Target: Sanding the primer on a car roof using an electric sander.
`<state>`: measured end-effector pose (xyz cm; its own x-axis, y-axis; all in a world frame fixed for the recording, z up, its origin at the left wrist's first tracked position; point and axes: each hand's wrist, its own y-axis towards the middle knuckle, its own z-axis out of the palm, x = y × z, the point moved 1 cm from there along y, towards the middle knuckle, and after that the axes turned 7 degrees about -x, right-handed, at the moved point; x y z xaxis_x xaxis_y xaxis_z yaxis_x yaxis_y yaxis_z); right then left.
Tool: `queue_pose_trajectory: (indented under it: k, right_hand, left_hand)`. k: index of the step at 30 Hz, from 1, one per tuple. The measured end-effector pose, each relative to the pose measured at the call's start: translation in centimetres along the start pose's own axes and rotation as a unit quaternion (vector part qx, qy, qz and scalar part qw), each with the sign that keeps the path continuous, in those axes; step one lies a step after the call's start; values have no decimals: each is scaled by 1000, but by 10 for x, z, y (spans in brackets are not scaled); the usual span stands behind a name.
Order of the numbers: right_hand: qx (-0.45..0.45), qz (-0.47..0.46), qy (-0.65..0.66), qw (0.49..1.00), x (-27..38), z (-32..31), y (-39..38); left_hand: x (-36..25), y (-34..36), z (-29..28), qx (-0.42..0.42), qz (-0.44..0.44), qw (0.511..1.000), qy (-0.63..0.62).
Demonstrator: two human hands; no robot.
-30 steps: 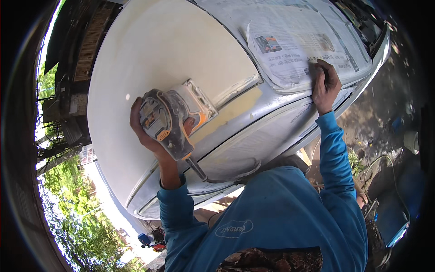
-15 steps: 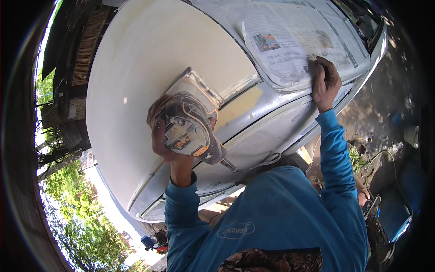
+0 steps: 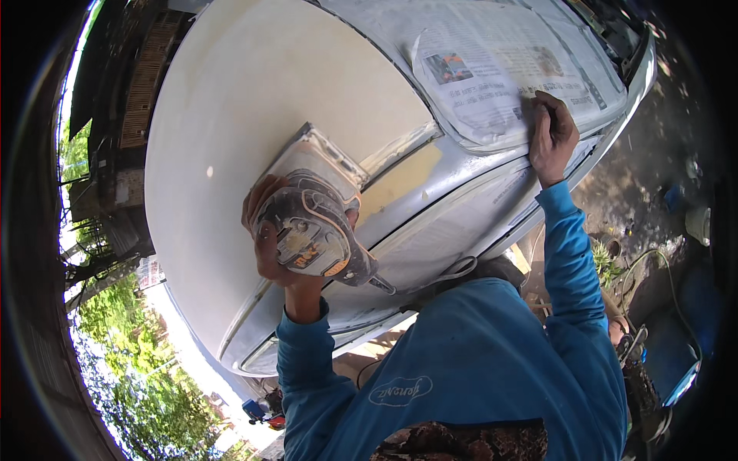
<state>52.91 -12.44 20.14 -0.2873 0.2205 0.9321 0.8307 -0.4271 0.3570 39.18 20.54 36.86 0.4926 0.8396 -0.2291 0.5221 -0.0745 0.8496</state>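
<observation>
My left hand [image 3: 265,230] is wrapped around a dusty black-and-orange electric sander [image 3: 319,230]. The sander's flat rectangular pad [image 3: 327,157] lies against the pale cream car roof [image 3: 231,100], close to its edge. My right hand [image 3: 553,142] rests on the lower edge of the newspaper-covered windshield, its fingers curled in with nothing visible in them. Newspaper sheets [image 3: 484,84] cover that glass. A yellowish filler patch [image 3: 400,183] shows on the roof pillar between the two hands.
The covered side windows [image 3: 430,250] lie between my body and the roof. A pale hose [image 3: 667,280] runs over the dirt ground at right, near a green plant [image 3: 606,265]. A dark wooden structure [image 3: 131,115] stands beyond the car at left.
The sander in my left hand has slid slightly left and toward me along the roof. My right hand stays in nearly the same place.
</observation>
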Motion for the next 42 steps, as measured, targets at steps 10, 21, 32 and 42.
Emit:
queue_pose_trajectory:
  k: [10, 21, 32, 42]
  right_hand:
    - [-1, -14, 17, 1000, -7, -1, 0]
    - [1, -17, 4, 1000, -1, -2, 1]
    - [-4, -14, -2, 1000, -2, -1, 1]
    - [5, -15, -16, 1000, -7, -3, 2]
  left_hand:
    - [-1, -15, -36, 41, 116, 986, 115]
    - [-5, -3, 13, 114, -61, 991, 26]
    - [4, -16, 7, 80, -42, 996, 22]
    - [5, -34, -73, 137, 8, 975, 177]
